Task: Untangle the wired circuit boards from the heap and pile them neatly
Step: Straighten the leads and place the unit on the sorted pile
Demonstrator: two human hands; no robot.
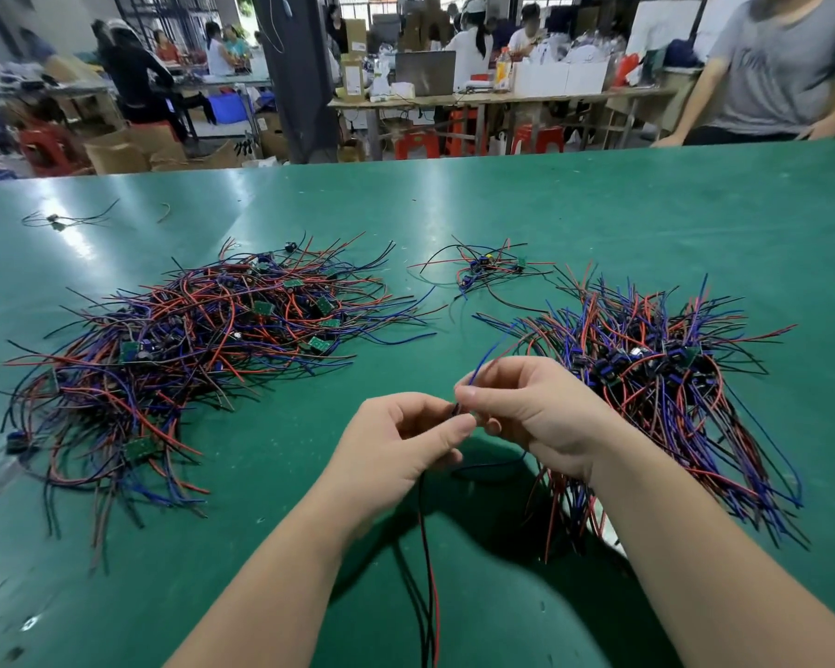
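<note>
A tangled heap (189, 349) of small green circuit boards with red, blue and black wires sprawls on the left of the green table (598, 224). On the right lies a neater pile (656, 378) with its wires running the same way. Between them, above the table, my left hand (401, 441) and my right hand (536, 412) hold one wired board; the board itself is mostly hidden by my fingers. My right hand pinches its blue wire (485, 356), which arcs up. Its red and black wires (427, 571) hang down below my left hand.
A small cluster (483, 270) of a few wired boards lies at the back centre. A stray board with wires (61, 219) sits far left. A person in a grey shirt (782, 65) leans on the far right table edge. Benches, red stools and workers fill the background.
</note>
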